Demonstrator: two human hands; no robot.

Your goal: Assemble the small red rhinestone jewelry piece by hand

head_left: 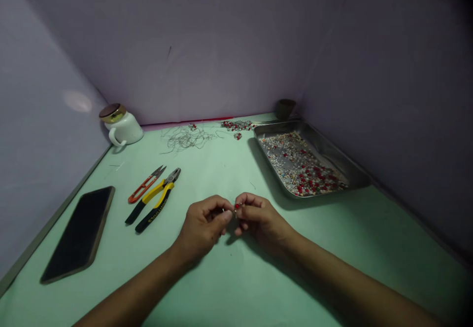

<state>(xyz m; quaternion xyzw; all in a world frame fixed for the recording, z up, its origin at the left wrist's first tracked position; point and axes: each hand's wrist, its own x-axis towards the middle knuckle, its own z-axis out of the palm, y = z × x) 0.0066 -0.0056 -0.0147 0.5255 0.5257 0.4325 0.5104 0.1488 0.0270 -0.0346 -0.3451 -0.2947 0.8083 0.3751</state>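
Near the middle of the green table (207, 169), my two hands meet fingertip to fingertip. A small piece with a red bead (237, 206) is pinched between the thumb and fingers of my right hand (264, 221). My left hand (205, 221) is closed in a pinch right beside it, its fingertips close to the beaded piece; what they hold is too small to make out. To the right lies a metal tray (283, 189) with many red, white and gold beads.
Yellow-black pliers (157, 199) and orange snips (146, 185) lie left of my hands, with a phone (79, 233) farther left. At the back stand a white mug (127, 128) and a dark cup (285, 109); tangled wire (188, 138) and beaded pieces (236, 126) lie between.
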